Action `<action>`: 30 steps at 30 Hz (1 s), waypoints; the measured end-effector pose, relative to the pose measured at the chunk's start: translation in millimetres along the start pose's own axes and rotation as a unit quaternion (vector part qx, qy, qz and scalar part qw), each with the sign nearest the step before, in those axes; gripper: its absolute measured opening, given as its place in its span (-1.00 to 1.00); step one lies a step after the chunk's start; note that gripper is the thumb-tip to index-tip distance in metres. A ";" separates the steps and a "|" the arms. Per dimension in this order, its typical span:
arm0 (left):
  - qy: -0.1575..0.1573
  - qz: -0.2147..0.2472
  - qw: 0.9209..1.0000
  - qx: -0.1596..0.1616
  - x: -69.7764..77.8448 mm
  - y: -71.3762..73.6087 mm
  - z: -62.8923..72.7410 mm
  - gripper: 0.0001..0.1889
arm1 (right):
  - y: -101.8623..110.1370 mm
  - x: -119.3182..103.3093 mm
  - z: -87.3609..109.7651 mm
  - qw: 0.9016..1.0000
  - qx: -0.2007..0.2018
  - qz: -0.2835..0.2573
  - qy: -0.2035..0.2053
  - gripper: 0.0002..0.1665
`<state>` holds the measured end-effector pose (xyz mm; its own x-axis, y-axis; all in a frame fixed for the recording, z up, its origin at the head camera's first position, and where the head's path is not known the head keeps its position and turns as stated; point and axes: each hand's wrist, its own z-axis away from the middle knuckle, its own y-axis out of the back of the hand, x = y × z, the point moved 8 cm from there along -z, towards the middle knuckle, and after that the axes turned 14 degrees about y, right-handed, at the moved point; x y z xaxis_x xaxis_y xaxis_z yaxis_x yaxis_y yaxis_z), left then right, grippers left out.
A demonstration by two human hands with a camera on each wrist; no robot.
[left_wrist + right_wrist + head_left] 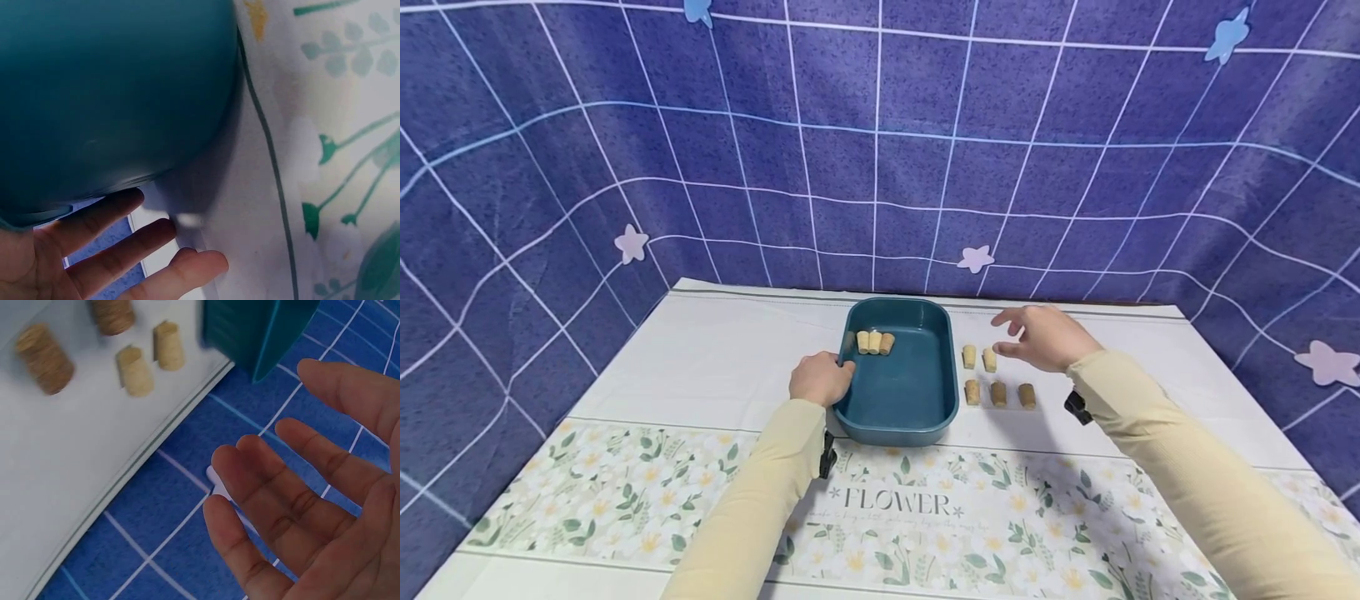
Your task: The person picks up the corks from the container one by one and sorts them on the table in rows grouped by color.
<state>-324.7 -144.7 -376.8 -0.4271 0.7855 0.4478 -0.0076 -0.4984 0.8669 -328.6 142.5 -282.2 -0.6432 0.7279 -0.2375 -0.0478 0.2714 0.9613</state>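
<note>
A dark teal rectangular dish (895, 396) stands on the table, with three corks (875, 342) side by side in its far left part. My left hand (820, 379) holds the dish's left wall, thumb over the rim; in the left wrist view its fingers (119, 259) lie along the outside. Right of the dish are two pale corks (969, 357) in a back row and three browner corks (998, 393) in front. My right hand (1037, 337) hovers by the right pale cork (989, 360), fingers spread and loosely bent. In the right wrist view nothing is in its palm.
A white cloth with a floral band (895, 508) and the word FLOWER covers the table. Behind and at both sides hangs a blue grid-patterned curtain (917, 167) with stars. The table's back edge (760, 290) runs just beyond the dish.
</note>
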 end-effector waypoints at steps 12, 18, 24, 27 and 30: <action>0.002 -0.009 1.000 0.001 0.8 -0.1 -0.5 -0.53 | -8.6 -24.2 -41.6 1.000 -0.027 0.002 -0.004 -0.51; 0.004 -0.004 1.000 0.002 -0.2 0.1 -1.3 -0.55 | -17.5 -39.6 -61.7 0.998 -0.055 -0.002 -0.009 -0.48; 0.011 0.001 1.000 -0.002 -0.7 -3.0 -3.5 -0.57 | -27.9 -55.6 -82.0 0.997 -0.072 -0.013 -0.001 -0.47; 0.014 -0.004 1.000 0.004 -1.3 -3.1 -6.0 -0.57 | -34.9 -60.6 -92.4 0.997 -0.081 -0.017 -0.003 -0.46; 0.019 -0.007 1.000 0.004 -2.1 -1.2 -6.0 -0.56 | -42.4 -64.3 -103.7 0.996 -0.085 -0.013 -0.008 -0.46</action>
<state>-329.3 -148.0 -380.1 -0.4612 0.7781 0.4265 -0.0066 -0.4837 0.8752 -364.4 18.9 -293.2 -0.6278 0.7327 -0.2628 -0.1935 0.1801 0.9644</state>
